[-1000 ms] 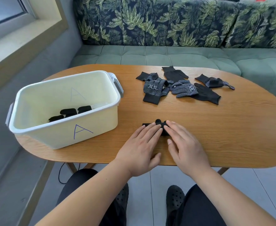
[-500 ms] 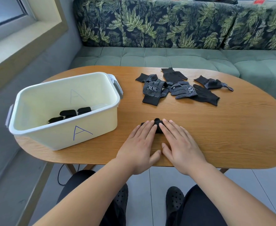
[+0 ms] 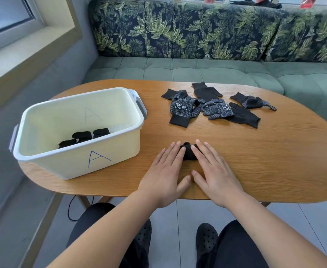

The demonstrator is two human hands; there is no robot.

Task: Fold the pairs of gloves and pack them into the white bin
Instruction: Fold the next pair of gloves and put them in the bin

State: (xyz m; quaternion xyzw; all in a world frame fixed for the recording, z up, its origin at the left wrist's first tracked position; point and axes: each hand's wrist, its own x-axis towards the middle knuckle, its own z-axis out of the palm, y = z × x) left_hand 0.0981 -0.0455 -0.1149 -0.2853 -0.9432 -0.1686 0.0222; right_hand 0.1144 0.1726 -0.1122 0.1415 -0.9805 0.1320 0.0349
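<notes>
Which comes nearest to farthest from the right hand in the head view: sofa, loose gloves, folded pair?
1. Folded pair, partly under the right hand.
2. Loose gloves, beyond it on the table.
3. Sofa, behind the table.

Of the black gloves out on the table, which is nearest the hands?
The small folded black glove bundle, pressed under the fingers of the left hand and right hand; the other black gloves lie loose farther back, untouched.
</notes>
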